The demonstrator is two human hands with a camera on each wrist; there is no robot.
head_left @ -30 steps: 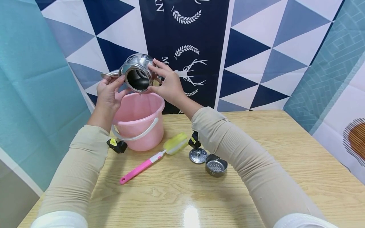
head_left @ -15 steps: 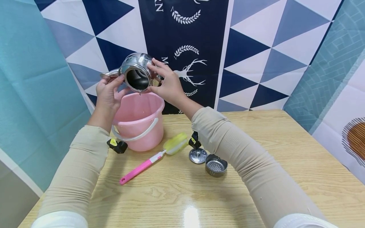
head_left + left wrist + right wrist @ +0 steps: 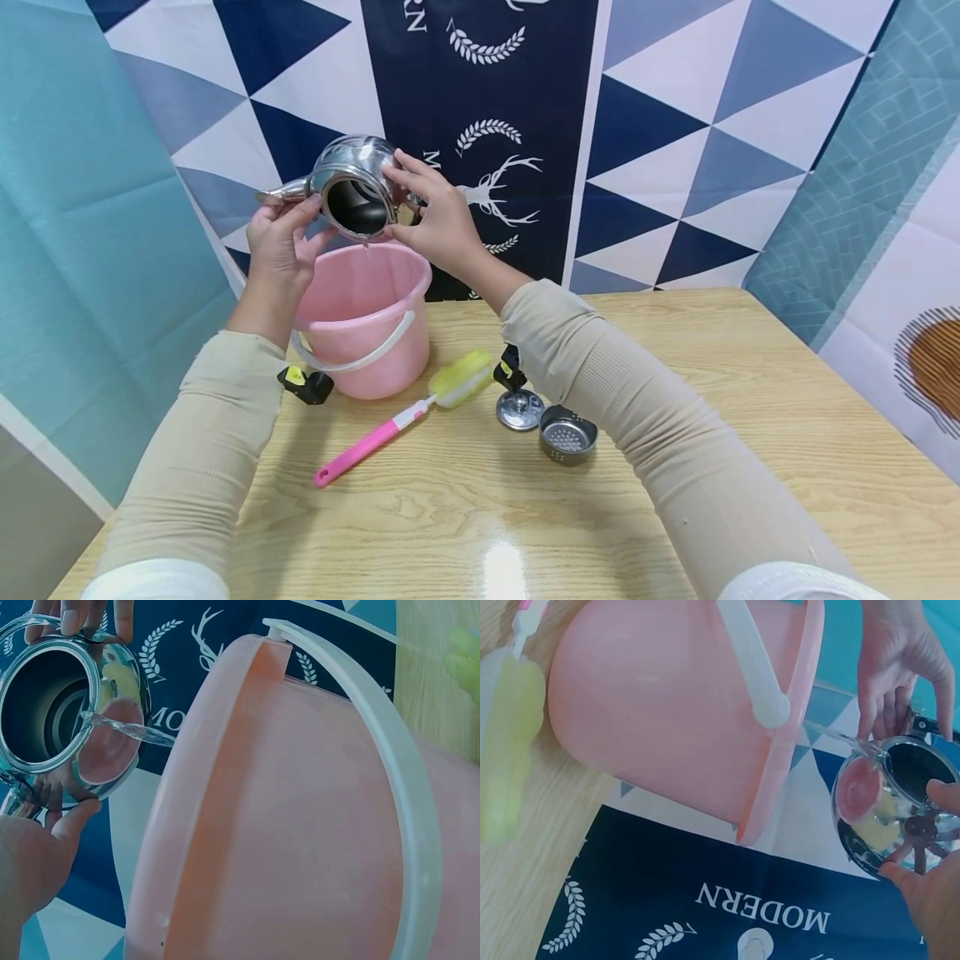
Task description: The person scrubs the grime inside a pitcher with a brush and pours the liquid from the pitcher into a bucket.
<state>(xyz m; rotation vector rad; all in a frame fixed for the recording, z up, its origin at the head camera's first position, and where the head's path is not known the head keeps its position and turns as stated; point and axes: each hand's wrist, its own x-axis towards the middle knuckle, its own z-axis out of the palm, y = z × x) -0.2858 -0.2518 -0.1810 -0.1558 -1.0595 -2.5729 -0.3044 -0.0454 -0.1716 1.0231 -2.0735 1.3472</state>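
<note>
A shiny metal teapot point(image 3: 352, 192) is tipped on its side above the pink bucket point(image 3: 420, 333), its round mouth facing me. In the left wrist view, a thin stream of water point(image 3: 139, 733) runs from the teapot's mouth towards the bucket. My left hand point(image 3: 281, 246) holds the teapot low on its left side, thumb near the rim, beside the spout point(image 3: 288, 192). On the opposite side my right hand point(image 3: 438, 217) grips the body, fingers spread over the metal and thumb at the rim. The far side of the teapot is hidden.
A sponge brush point(image 3: 405, 417) with a pink handle and yellow head lies before the bucket. To its right are a small metal lid point(image 3: 520, 410) and a perforated strainer basket point(image 3: 568, 435) on the wooden table point(image 3: 450, 517). Patterned cloth point(image 3: 660, 133) hangs behind.
Both hands have shifted the teapot very slightly left and up in the head view, still tipped over the bucket. The brush, lid and strainer basket lie as before.
</note>
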